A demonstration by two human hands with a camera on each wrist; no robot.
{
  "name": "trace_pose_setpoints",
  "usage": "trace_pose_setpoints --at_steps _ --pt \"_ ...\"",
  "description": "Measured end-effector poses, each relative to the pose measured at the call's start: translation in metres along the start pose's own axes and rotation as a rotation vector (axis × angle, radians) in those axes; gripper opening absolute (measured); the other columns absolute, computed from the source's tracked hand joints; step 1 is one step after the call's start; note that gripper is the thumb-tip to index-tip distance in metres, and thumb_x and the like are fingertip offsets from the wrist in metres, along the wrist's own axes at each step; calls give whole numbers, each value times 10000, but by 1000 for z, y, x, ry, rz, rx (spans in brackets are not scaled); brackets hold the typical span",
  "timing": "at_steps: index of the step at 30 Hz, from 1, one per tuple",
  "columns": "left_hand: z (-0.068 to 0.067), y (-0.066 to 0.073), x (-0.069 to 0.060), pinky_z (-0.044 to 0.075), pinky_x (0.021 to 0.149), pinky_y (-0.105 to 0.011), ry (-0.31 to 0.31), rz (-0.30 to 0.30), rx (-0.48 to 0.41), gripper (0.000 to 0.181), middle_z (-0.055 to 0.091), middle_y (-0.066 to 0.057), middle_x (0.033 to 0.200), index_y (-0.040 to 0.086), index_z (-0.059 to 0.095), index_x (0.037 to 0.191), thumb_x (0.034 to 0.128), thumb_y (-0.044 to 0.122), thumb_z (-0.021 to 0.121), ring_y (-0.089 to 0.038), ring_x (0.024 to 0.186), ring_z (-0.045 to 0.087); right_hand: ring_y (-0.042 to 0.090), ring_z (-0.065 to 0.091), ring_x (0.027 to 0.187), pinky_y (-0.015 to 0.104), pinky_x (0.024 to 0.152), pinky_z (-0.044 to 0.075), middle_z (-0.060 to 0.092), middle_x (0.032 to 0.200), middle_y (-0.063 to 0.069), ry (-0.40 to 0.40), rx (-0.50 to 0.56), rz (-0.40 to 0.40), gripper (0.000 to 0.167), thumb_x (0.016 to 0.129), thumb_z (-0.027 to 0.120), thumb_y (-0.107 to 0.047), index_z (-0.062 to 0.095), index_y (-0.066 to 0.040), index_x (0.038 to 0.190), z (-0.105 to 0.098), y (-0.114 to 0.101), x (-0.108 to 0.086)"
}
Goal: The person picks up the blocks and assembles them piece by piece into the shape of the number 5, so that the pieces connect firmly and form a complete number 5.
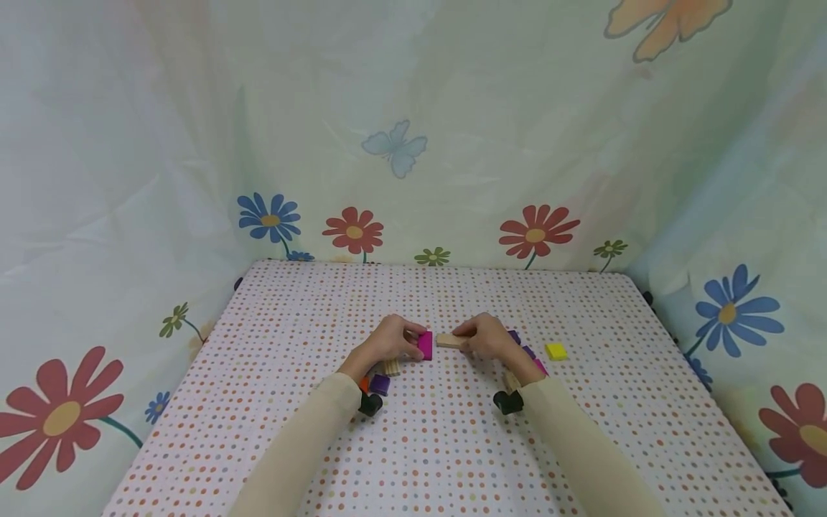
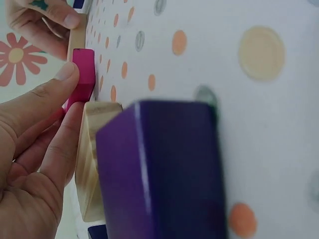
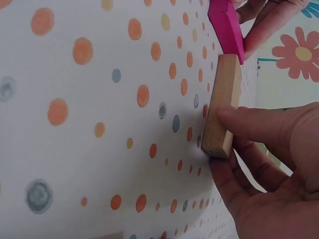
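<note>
My left hand (image 1: pixel 391 337) pinches a flat pink block (image 1: pixel 426 346) between thumb and fingers near the middle of the table. Just to its right, my right hand (image 1: pixel 489 336) grips a plain wooden block (image 1: pixel 450 340), thumb on its side and fingers at the near end. In the head view a small gap separates the two blocks; in the right wrist view the wooden block (image 3: pixel 222 107) lies end-on to the pink block (image 3: pixel 227 26). Close beside my left hand are a purple block (image 2: pixel 164 169) and another wooden block (image 2: pixel 92 159).
An orange block (image 1: pixel 365 384) is partly hidden by my left wrist. Past my right wrist lie purple blocks (image 1: pixel 529 352), a pink one (image 1: pixel 540 367) and a wooden one (image 1: pixel 510 380), with a yellow block (image 1: pixel 556 351) farther right. A dotted cloth covers the table (image 1: pixel 439 452); flowered curtains surround it.
</note>
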State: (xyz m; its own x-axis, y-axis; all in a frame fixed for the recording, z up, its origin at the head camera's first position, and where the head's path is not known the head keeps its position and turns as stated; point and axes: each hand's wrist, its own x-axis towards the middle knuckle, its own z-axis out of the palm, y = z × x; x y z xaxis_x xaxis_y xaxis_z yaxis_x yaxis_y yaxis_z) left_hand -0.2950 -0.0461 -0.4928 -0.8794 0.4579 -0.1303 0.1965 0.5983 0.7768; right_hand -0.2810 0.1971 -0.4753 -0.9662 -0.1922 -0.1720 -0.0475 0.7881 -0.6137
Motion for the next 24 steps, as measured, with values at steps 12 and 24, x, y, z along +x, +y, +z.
trace_pose_setpoints --at_steps 12,24 --pt "5 -3 4 587 856 -283 6 -23 -59 542 809 -72 1122 133 743 1355 840 131 910 -125 955 727 249 695 1085 423 974 575 749 1299 159 -27 30 20 341 906 774 21 786 -43 1241 1 2 8" --pt "5 -3 3 548 844 -268 17 -54 -98 557 799 -33 1052 154 743 1360 832 124 915 -118 915 691 252 695 1109 436 990 563 745 1296 152 -21 80 41 354 909 778 17 785 -64 1254 0 2 8"
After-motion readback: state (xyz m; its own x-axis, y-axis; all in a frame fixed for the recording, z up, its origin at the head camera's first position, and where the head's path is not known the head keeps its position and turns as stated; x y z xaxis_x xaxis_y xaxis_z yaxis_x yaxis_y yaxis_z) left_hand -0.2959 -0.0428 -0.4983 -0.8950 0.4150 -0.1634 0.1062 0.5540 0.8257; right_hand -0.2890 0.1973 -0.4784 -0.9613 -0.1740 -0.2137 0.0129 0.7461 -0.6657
